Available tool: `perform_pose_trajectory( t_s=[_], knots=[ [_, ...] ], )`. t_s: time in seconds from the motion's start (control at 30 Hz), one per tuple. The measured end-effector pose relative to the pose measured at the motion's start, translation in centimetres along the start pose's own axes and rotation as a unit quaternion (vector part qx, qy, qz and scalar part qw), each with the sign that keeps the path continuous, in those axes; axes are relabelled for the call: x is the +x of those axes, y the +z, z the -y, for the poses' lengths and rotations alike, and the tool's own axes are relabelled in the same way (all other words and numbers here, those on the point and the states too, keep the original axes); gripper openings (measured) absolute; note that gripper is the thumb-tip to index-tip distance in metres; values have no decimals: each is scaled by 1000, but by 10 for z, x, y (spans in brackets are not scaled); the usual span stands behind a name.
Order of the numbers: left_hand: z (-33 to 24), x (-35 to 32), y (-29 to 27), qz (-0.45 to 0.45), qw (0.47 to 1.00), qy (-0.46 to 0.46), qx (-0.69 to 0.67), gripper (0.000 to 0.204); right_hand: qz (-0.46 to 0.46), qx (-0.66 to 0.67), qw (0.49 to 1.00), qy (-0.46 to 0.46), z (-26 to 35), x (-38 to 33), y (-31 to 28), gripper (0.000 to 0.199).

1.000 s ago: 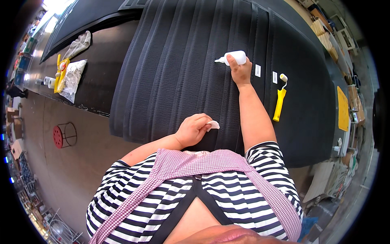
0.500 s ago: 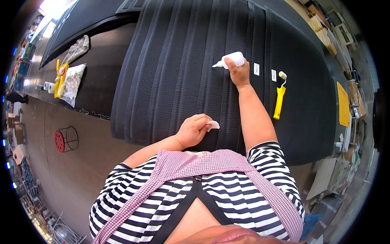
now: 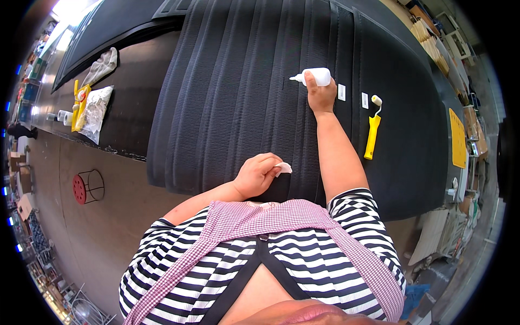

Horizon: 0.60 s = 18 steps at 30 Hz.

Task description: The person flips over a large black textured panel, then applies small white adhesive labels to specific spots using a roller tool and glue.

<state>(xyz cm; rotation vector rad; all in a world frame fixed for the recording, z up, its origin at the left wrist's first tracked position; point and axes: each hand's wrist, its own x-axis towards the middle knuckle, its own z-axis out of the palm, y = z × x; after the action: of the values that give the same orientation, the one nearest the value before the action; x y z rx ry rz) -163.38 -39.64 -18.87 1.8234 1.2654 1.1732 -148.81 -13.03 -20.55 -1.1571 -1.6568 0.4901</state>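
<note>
My right hand (image 3: 322,97) is wrapped round a white squeeze bottle (image 3: 318,77), held on its side with the narrow nozzle pointing left. The bottle is over a large black ribbed mat (image 3: 222,108) with stitched lines along its ridges. A short dark slit or mark shows on the mat just left of the nozzle. Close to my body, my left hand (image 3: 257,174) pinches a crumpled white piece of tissue or cloth (image 3: 283,169) above the mat's near edge. Two small white labels (image 3: 341,92) lie right of my right hand.
A small roller with a yellow handle (image 3: 372,138) lies on the black surface at right. To the left, a dark table (image 3: 138,103) carries a clear bag of pale bits (image 3: 97,111), a yellow tool (image 3: 81,105) and a grey glove (image 3: 101,66). A red stool (image 3: 79,189) stands on the floor.
My right hand has shifted the bottle slightly right and away from me, so the nozzle is off the dark mark. My left hand stays in place with the white piece.
</note>
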Motion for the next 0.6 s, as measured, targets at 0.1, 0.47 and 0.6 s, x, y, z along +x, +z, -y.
perform_pose_trajectory(
  t_s=[0.1,0.47,0.6],
  knots=[
    [-1,0,0,1,1000,-2,-3,6,-2,0,1000,-4,2,0,0,38],
    [-1,0,-1,-3,1000,4,-6,6,14,-16,999,-27,3,-1,-4,30],
    [1,-1,-1,-4,1000,1,-3,6,26,31,999,5,12,-4,-5,27]
  ],
)
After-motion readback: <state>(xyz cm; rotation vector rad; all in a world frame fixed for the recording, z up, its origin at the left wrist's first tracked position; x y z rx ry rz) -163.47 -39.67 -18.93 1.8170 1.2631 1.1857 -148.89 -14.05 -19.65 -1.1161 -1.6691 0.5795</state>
